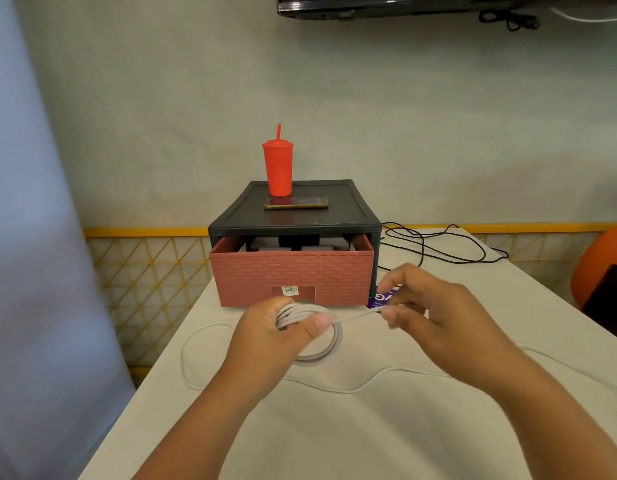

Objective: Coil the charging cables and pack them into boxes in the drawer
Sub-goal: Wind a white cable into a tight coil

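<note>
The left hand point(265, 332) is at centre frame, just below the drawer front. Its thumb and curled fingers are clamped round the top of a white coil point(314, 360). The coil hangs as a ring with its open face roughly toward the camera.

From the top of the coil one strand point(355, 317) runs taut to the right, nearly level and rising slightly. It ends at the right hand point(428, 313), which pinches it between thumb and fingertips, with the forefinger lifted above.

A loose cable point(335, 389) snakes across the table point(300, 438) below both hands. It loops at the left and trails toward the lower right edge; whether it joins the coil I cannot tell.

Behind the hands, the brick-patterned drawer point(289, 278) stands partly pulled out of a dark cabinet point(335, 216), with grey boxes point(277, 247) inside. A red cup point(277, 168) and a phone point(296, 202) sit on the cabinet. A black cable point(438, 247) lies to its right.
</note>
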`<state>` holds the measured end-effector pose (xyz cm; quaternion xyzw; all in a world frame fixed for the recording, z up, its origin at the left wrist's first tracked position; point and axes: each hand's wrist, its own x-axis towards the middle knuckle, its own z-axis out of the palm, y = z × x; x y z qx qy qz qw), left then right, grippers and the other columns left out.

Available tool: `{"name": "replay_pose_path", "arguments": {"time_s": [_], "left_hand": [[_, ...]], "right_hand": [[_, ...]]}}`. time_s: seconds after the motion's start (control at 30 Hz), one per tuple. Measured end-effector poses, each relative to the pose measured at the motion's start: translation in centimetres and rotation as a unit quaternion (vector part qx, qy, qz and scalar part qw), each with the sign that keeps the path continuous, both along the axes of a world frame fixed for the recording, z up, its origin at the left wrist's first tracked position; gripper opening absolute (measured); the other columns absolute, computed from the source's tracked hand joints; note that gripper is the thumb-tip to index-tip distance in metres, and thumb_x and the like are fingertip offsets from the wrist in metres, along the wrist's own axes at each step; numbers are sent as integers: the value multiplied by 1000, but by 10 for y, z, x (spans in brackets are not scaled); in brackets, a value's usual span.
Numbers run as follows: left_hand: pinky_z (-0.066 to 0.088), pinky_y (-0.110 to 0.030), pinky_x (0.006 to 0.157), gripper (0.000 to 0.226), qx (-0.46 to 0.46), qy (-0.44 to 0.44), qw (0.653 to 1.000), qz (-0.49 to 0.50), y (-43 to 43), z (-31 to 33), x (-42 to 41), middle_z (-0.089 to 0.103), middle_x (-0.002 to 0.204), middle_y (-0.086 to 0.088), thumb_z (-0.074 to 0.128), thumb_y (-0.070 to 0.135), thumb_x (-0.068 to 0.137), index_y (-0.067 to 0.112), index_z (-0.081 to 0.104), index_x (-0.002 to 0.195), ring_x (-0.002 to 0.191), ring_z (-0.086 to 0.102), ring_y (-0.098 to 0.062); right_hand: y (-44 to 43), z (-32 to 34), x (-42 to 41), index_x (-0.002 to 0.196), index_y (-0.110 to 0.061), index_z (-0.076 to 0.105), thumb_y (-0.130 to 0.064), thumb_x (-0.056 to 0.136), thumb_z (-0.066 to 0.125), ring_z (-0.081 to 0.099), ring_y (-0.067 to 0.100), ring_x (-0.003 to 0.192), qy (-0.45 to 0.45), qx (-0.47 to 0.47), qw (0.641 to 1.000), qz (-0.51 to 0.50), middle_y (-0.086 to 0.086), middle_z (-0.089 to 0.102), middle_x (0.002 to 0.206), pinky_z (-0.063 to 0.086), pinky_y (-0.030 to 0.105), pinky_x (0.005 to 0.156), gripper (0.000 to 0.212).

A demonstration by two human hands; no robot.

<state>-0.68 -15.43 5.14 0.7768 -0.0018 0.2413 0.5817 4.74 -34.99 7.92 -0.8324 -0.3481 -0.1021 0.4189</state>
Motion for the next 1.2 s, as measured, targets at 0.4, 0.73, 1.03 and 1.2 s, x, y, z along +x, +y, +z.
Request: {"name": "replay_pose_path", "arguments": {"time_s": [0.4, 0.73, 1.03, 1.2], "left_hand": [[23, -27, 55, 39, -288, 45, 955, -62, -24, -1, 2, 22, 43, 9, 53, 50, 70, 26, 50, 40, 41, 18, -7], [32, -20, 50, 51, -199, 41, 979, 27, -23, -9, 7, 33, 44, 9, 49, 62, 62, 12, 53, 70, 45, 31, -8], [42, -9, 50, 36, -113, 4, 993, 43, -20, -21, 8, 60, 54, 10, 48, 52, 77, 22, 67, 84, 49, 53, 1], [41, -22, 64, 39, -174, 55, 983, -8, -14, -25, 10, 62, 70, 0, 45, 59, 69, 22, 56, 68, 60, 58, -11]], "right_hand": [[54, -49, -7, 75, -15, 72, -3, 84, 63, 64, 17, 71, 199, 285, 937, -35, 5, 71, 78, 55, 29, 73, 17], [56, -53, -20, 79, -18, 69, -21, 67, 64, 59, 6, 70, 398, 387, 824, 114, 0, 67, 79, 46, 21, 70, 14], [61, -59, -20, 95, -15, 65, -16, 68, 72, 60, 4, 72, 412, 393, 818, 84, -2, 68, 81, 42, 24, 74, 28], [61, -57, -20, 83, -12, 66, -14, 68, 59, 58, 13, 71, 471, 405, 775, 114, 2, 65, 73, 43, 30, 74, 17]]}}
